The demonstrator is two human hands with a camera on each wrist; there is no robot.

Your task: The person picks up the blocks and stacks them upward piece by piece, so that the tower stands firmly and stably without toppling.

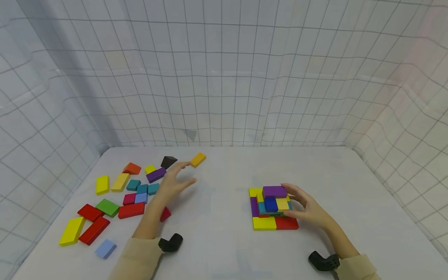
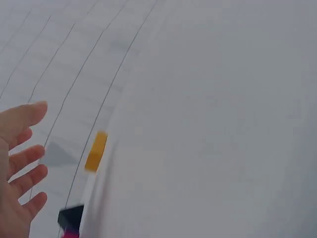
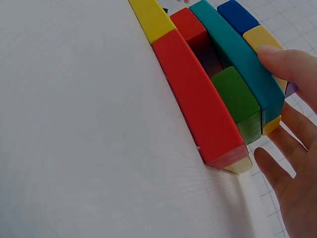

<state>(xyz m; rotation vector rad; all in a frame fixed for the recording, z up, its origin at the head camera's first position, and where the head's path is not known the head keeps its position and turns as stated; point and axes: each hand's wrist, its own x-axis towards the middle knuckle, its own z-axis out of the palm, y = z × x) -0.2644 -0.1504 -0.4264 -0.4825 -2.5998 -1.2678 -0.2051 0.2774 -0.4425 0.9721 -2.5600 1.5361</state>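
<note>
Left half of head view: loose coloured blocks point(image 1: 115, 202) scattered on tabletop point(image 1: 217, 241). Left hand point(image 1: 173, 182) hovers above them, fingers straight and spread, grip open, holding nothing. Orange block point(image 1: 198, 159) lies just beyond fingertips, up and right of hand, long axis slanting up to right; black block point(image 1: 168, 161) just left of it. Left hand far nearer than right. Right of centre: stacked block pile point(image 1: 273, 208). Right hand point(image 1: 308, 210) cups pile's right side, fingers curled against purple block point(image 1: 274, 191) on top.
</note>
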